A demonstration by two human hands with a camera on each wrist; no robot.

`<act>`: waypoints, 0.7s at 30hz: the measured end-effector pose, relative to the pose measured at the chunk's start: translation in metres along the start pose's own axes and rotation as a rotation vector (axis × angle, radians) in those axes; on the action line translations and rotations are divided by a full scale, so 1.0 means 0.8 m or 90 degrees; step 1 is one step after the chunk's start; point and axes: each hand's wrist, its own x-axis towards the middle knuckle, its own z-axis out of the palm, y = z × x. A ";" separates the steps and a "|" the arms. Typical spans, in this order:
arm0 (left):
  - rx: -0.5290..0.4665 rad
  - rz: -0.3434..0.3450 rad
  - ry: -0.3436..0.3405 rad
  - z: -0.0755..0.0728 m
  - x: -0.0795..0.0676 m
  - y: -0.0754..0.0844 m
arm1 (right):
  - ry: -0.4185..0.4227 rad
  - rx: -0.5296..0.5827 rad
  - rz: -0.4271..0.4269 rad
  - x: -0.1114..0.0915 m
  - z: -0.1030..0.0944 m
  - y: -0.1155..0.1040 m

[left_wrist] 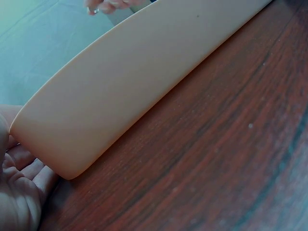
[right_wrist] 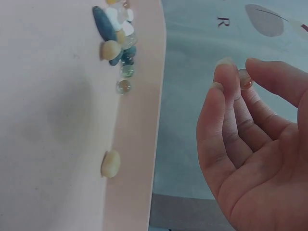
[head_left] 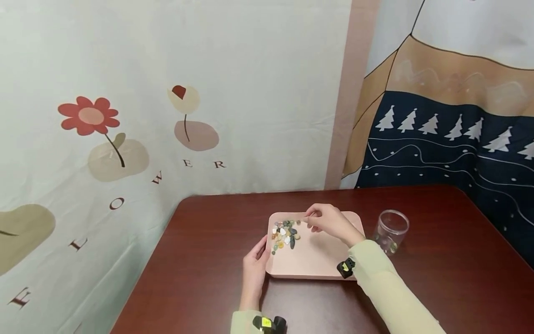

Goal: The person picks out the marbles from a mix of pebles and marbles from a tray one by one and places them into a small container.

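A pink tray (head_left: 310, 264) lies on the table, with a cluster of small stones (head_left: 292, 242) in its left part: white, yellow, green and dark ones. My left hand (head_left: 254, 266) grips the tray's left edge; in the left wrist view its fingers (left_wrist: 29, 180) lie against the tray's end wall. Over the tray's far side, my right hand (head_left: 327, 220) pinches a small clear, brownish glass marble (right_wrist: 245, 79) between thumb and fingertips. Below that hand, a lone cream pebble (right_wrist: 111, 163) lies by the tray's far wall, apart from the cluster.
Right of the tray stands a clear jar (head_left: 392, 227) without a lid, a few greenish stones at its bottom. The right forearm passes between jar and tray. Behind the dark red table (head_left: 217, 232) hangs a printed curtain (head_left: 267, 93).
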 end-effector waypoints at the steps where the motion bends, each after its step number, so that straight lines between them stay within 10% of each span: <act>1: -0.002 -0.002 0.000 0.001 0.000 0.001 | 0.001 0.002 -0.004 -0.002 -0.002 0.000; 21: -0.010 0.000 -0.006 -0.007 -0.004 0.007 | 0.082 0.103 -0.040 -0.056 -0.024 -0.008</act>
